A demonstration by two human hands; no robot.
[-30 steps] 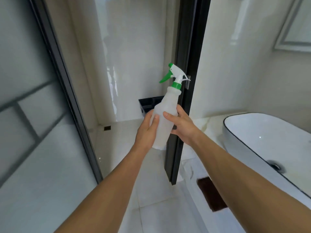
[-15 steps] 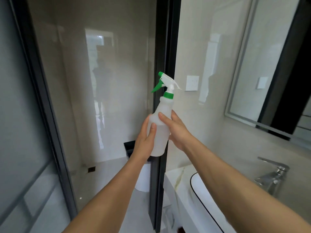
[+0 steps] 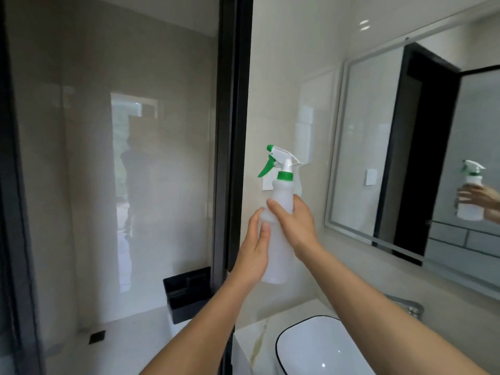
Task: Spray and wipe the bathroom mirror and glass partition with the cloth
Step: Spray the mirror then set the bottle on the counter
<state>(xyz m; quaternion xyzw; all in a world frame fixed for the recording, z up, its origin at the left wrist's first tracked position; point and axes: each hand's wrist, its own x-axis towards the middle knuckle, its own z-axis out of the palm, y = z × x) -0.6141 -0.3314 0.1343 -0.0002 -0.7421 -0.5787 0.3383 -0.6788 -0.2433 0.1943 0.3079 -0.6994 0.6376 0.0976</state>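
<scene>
Gripping the translucent white plastic spray bottle from either side, 2 bare hands hold it upright in front of the beige tiled wall. The right hand wraps the upper body of the bottle just under its neck, fingers curled across the front. The left hand lies against the bottle's lower left side with its fingers loosely extended, thumb touching the plastic; how firmly it presses cannot be told. The bottle's green and white trigger head points left, toward the black-framed glass partition, whose dark vertical post stands just beside the bottle. To the right hangs the rectangular wall mirror with a pale frame, showing a reflection of the bottle and a hand. Below the forearms sits the white oval basin with a black rim, with a chrome tap near it. A black plastic bin stands on the floor behind the partition. No cloth shows in either hand.
</scene>
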